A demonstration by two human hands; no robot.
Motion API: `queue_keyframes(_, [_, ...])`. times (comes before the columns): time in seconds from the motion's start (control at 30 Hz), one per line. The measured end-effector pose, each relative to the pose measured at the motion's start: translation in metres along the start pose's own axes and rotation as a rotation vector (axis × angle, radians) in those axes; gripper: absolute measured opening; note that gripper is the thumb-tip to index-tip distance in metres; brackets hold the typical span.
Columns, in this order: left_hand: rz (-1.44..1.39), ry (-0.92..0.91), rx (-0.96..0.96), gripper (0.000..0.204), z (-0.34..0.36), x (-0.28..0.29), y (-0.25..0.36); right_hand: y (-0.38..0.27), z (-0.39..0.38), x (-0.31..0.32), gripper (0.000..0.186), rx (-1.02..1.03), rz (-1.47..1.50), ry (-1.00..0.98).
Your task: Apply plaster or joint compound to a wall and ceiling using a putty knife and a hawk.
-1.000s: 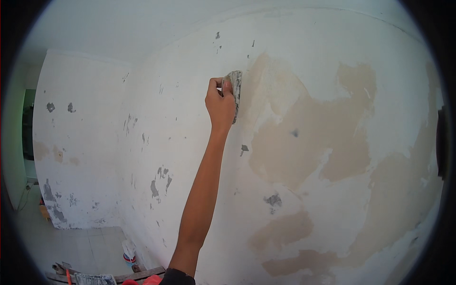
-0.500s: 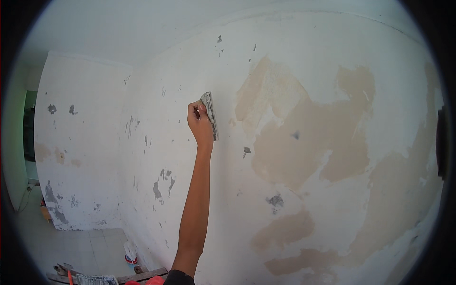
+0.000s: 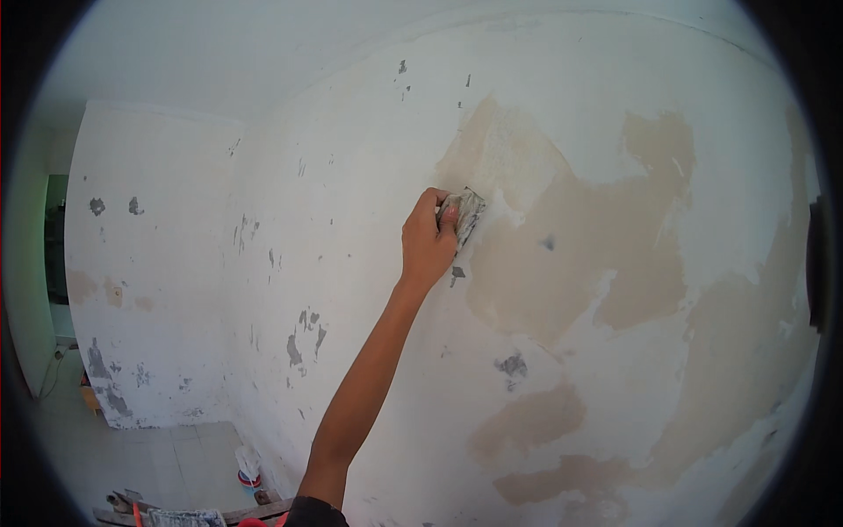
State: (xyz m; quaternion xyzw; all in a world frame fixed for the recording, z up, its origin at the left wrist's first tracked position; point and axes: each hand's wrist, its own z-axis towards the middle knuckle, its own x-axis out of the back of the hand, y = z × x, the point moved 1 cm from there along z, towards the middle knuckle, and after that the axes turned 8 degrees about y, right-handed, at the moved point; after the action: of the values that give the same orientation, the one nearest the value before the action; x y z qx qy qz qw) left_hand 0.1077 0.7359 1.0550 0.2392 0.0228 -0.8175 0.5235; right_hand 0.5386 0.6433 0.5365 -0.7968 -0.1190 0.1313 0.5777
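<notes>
My left hand (image 3: 428, 235) is raised against the white wall (image 3: 369, 149), arm stretched up from the lower edge. Its fingers are closed round a flat scraper (image 3: 467, 209), smeared with grey and cream filler. The thumb presses on the scraper's near face, and the index finger curls over the top. The scraper is tilted, by the left edge of a large beige filler patch (image 3: 571, 246). A small dark chip (image 3: 457, 273) shows just below it. My right hand is out of view.
Grey chipped spots (image 3: 293, 350) mark the wall to the left. A second wall (image 3: 158, 299) with a doorway beside it stands at far left. Below lie a tiled floor (image 3: 167, 452), a red and blue bucket (image 3: 249, 480) and a wooden plank (image 3: 263, 511) near several tools.
My left hand has moved right along the wall with the scraper, reaching the beige patch's edge. The scraper has turned from nearly edge-on to show more of its face.
</notes>
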Motion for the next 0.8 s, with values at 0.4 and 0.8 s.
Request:
queue_keyframes(0.4, [-0.327,0.122,0.835,0.039,0.019,0.035,-0.045,0.051,0.049,0.012,0.023,0.073,0.043,-0.031])
queue_keyframes(0.8, [-0.442,0.186,0.867,0.034,0.07,-0.03,-0.01,0.013,0.034,0.008,0.022,-0.034,0.076,-0.097])
